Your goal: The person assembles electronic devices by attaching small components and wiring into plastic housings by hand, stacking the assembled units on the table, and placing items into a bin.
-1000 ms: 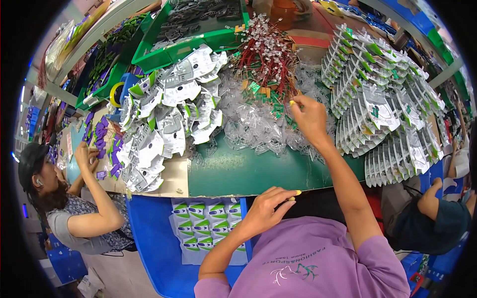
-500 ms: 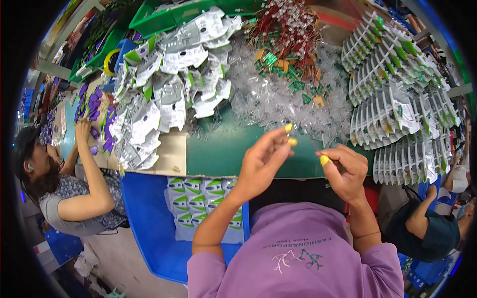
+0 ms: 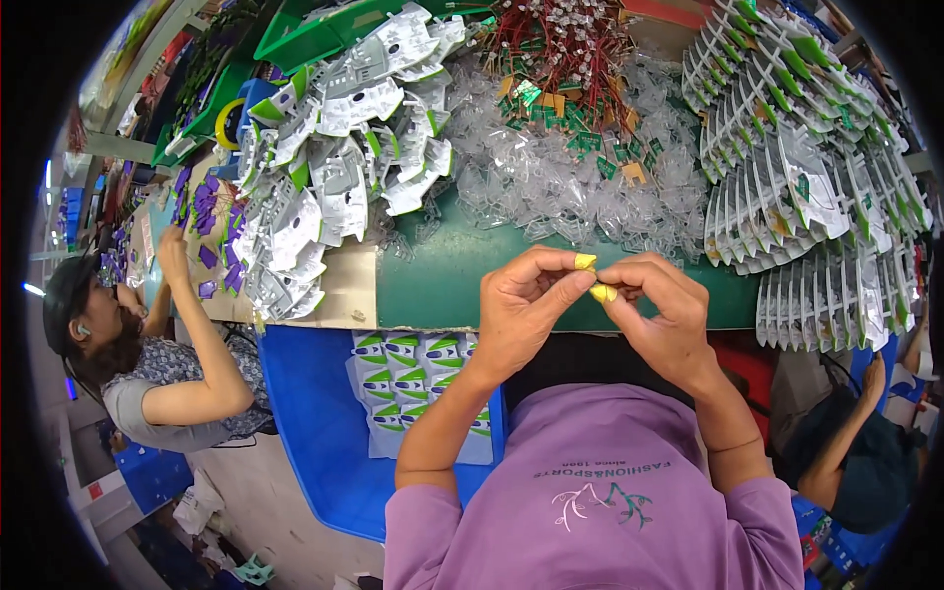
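Over the near edge of the green table (image 3: 433,290), my left hand (image 3: 526,310) and my right hand (image 3: 661,313) meet fingertip to fingertip. Both are closed in a pinch, and yellow covers wrap some of the fingertips. Whatever lies between them is too small and too covered to make out. Just beyond my hands spreads a heap of clear plastic pieces (image 3: 536,202). On its far side lie small green circuit boards (image 3: 587,143) and a tangle of red wires (image 3: 560,49) with clear ends.
White-and-green plastic shells (image 3: 339,187) are piled at left; more stand in stacked rows (image 3: 777,211) at right. A blue bin (image 3: 315,433) below the table edge holds a sheet of similar parts (image 3: 418,388). A co-worker (image 3: 167,364) handles purple pieces (image 3: 206,206) at far left.
My hands, apart before, have come together at the fingertips. A thin reddish wire that showed at my right fingers is now hidden. The view has shifted slightly.
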`<state>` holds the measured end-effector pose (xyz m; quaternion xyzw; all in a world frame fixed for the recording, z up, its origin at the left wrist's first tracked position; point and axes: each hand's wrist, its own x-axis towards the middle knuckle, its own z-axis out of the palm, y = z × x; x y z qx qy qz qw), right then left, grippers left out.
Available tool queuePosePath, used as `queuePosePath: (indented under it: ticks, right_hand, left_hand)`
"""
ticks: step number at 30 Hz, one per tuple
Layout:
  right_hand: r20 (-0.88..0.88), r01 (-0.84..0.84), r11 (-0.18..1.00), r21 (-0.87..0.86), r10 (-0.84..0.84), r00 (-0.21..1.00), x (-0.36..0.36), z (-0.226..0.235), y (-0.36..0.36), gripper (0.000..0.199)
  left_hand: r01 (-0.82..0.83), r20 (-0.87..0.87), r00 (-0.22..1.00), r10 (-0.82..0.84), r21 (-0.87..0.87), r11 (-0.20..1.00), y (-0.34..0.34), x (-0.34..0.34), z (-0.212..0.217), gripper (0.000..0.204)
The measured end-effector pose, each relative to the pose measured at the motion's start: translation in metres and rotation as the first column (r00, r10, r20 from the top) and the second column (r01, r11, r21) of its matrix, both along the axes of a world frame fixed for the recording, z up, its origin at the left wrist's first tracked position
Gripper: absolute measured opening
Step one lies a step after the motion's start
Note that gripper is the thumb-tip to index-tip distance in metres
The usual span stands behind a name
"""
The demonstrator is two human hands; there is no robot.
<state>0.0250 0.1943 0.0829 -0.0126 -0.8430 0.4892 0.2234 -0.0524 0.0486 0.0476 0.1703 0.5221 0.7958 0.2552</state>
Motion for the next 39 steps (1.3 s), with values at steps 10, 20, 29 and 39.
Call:
queuePosePath:
  ticks: [10,20,29,39]
  right_hand:
    - [0.162,-0.114,0.993,-0.034,0.118,0.980,-0.005,0.004,-0.004,0.016]
    - [0.229,-0.167,0.820,-0.547,0.339,0.913,-0.049,-0.012,0.006,0.004]
    - [0.390,0.056,0.806,-0.590,0.223,0.893,-0.030,-0.022,-0.002,0.005]
    - [0.459,0.097,0.804,-0.587,0.232,0.857,-0.020,-0.026,-0.004,0.007]
  left_hand:
    - [-0.083,-0.253,0.967,0.033,-0.190,0.978,-0.020,0.007,-0.017,0.021]
    - [0.187,-0.247,0.934,-0.257,-0.275,0.943,-0.030,-0.088,0.037,0.034]
    - [-0.795,-0.939,0.297,-0.172,-0.343,0.501,0.012,-0.244,0.035,0.029]
    - [-0.744,-0.969,-0.006,-0.246,-0.160,0.649,-0.018,-0.220,0.051,0.026]
